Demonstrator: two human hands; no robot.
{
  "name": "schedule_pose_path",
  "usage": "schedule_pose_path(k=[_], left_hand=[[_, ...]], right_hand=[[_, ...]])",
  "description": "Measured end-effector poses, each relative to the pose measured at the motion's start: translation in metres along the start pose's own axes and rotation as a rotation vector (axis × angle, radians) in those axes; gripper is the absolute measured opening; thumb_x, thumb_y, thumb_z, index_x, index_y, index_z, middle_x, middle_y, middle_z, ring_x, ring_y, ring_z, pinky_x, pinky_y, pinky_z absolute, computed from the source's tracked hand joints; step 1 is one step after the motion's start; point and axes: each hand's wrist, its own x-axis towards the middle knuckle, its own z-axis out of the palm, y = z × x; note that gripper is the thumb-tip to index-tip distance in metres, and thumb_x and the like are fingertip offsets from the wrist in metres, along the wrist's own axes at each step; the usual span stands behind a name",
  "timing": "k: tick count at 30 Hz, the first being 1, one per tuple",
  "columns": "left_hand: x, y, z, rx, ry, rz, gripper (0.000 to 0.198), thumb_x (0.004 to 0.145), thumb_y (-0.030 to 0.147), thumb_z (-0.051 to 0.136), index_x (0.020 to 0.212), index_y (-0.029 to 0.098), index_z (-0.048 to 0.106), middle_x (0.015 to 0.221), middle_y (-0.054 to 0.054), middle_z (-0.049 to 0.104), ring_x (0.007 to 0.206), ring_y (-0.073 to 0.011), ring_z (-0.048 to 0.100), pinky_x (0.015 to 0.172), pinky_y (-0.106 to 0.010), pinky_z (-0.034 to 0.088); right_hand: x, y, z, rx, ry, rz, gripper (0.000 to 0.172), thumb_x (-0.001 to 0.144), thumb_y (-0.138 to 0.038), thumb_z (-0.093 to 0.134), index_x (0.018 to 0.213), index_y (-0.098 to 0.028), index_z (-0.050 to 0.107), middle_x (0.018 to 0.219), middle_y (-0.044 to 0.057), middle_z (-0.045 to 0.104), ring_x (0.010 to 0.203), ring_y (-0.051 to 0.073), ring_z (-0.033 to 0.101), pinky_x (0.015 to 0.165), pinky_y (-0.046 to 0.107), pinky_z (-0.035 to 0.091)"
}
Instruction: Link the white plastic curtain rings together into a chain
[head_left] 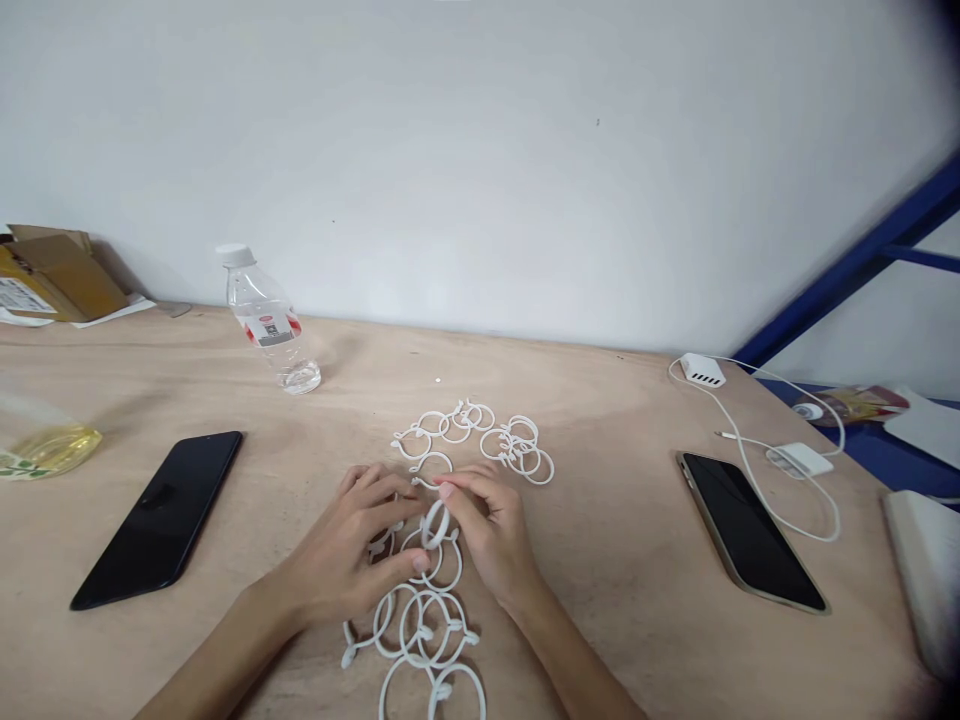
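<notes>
Both my hands meet over the middle of a wooden table (pixel 600 560). My left hand (pixel 352 545) and my right hand (pixel 487 525) pinch one white plastic ring (pixel 436 524) between their fingertips, held on edge. That ring joins a chain of linked white rings (pixel 427 630) that trails toward me between my forearms. A loose pile of several more white rings (pixel 480 440) lies just beyond my fingers.
A black phone (pixel 161 515) lies at left, another phone (pixel 750 525) at right. A clear water bottle (pixel 266 320) stands behind the rings. A white charger with cable (pixel 799 460) sits at far right, a cardboard box (pixel 52 275) at far left, a yellowish container (pixel 45 450) at the left edge.
</notes>
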Motion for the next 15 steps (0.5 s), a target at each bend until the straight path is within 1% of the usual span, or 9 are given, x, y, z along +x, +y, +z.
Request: schedule_pose_path(k=[2,4,5,6,8,9,11,13,15], left_hand=[[-0.001,-0.001,0.0,-0.001,0.016,0.014,0.028,0.094,0.038,0.046,0.101,0.025,0.07,0.106,-0.006,0.063,0.099,-0.0238,0.052,0.091,-0.04,0.036],[-0.002,-0.002,0.001,-0.005,0.077,-0.007,0.035,0.097,0.031,0.038,0.094,0.023,0.072,0.101,-0.006,0.064,0.096,-0.0225,0.053,0.087,-0.039,0.038],[-0.002,-0.003,0.003,-0.005,0.116,-0.026,0.037,0.097,0.029,0.036,0.091,0.022,0.072,0.099,-0.006,0.064,0.094,-0.022,0.053,0.086,-0.038,0.039],[-0.001,-0.005,0.004,-0.002,0.15,-0.047,0.037,0.097,0.028,0.036,0.09,0.021,0.071,0.098,-0.006,0.064,0.093,-0.0216,0.053,0.085,-0.038,0.04],[0.0,-0.008,0.006,0.007,0.198,-0.085,0.034,0.097,0.027,0.037,0.088,0.02,0.07,0.097,-0.006,0.066,0.091,-0.021,0.054,0.084,-0.037,0.04],[0.0,-0.009,0.007,0.012,0.21,-0.1,0.033,0.097,0.026,0.038,0.088,0.019,0.069,0.096,-0.006,0.066,0.09,-0.0208,0.054,0.084,-0.037,0.04],[0.001,-0.012,0.009,0.02,0.231,-0.124,0.031,0.096,0.027,0.039,0.087,0.019,0.068,0.094,-0.006,0.067,0.089,-0.0209,0.055,0.083,-0.038,0.04],[0.001,-0.014,0.011,0.025,0.264,-0.145,0.03,0.097,0.028,0.04,0.089,0.019,0.067,0.094,-0.006,0.067,0.089,-0.0214,0.055,0.084,-0.038,0.041],[0.0,-0.016,0.013,0.028,0.309,-0.179,0.026,0.096,0.03,0.042,0.097,0.02,0.065,0.097,-0.006,0.067,0.092,-0.0223,0.056,0.085,-0.039,0.042]], right_hand=[[0.001,0.005,0.001,-0.104,0.066,-0.007,0.023,0.088,-0.022,0.054,0.081,-0.021,0.076,0.088,0.006,0.071,0.093,0.022,0.059,0.088,0.037,0.043],[0.001,0.009,0.002,-0.244,0.111,-0.009,0.026,0.089,-0.022,0.051,0.082,-0.02,0.076,0.096,0.008,0.07,0.1,0.024,0.056,0.093,0.042,0.04],[0.001,0.011,0.003,-0.315,0.111,-0.018,0.024,0.088,-0.019,0.052,0.085,-0.02,0.076,0.102,0.009,0.069,0.104,0.026,0.054,0.096,0.044,0.039],[0.001,0.013,0.004,-0.382,0.089,-0.038,0.023,0.084,-0.015,0.055,0.09,-0.02,0.076,0.108,0.01,0.067,0.108,0.027,0.052,0.098,0.046,0.038],[-0.001,0.015,0.006,-0.493,0.012,-0.093,0.031,0.076,-0.006,0.058,0.098,-0.019,0.075,0.118,0.012,0.061,0.116,0.03,0.046,0.101,0.049,0.036],[-0.001,0.015,0.007,-0.529,-0.019,-0.116,0.034,0.073,-0.004,0.059,0.099,-0.019,0.074,0.121,0.012,0.059,0.118,0.031,0.044,0.102,0.05,0.036],[-0.002,0.016,0.008,-0.556,-0.034,-0.138,0.029,0.072,-0.003,0.059,0.09,-0.019,0.075,0.119,0.013,0.058,0.118,0.031,0.043,0.101,0.05,0.037],[-0.002,0.016,0.009,-0.539,-0.001,-0.143,0.02,0.076,-0.005,0.061,0.079,-0.02,0.075,0.113,0.012,0.058,0.114,0.03,0.045,0.099,0.049,0.039],[-0.001,0.016,0.008,-0.5,0.037,-0.151,0.015,0.079,-0.011,0.063,0.075,-0.021,0.074,0.107,0.011,0.058,0.108,0.028,0.048,0.095,0.048,0.041]])
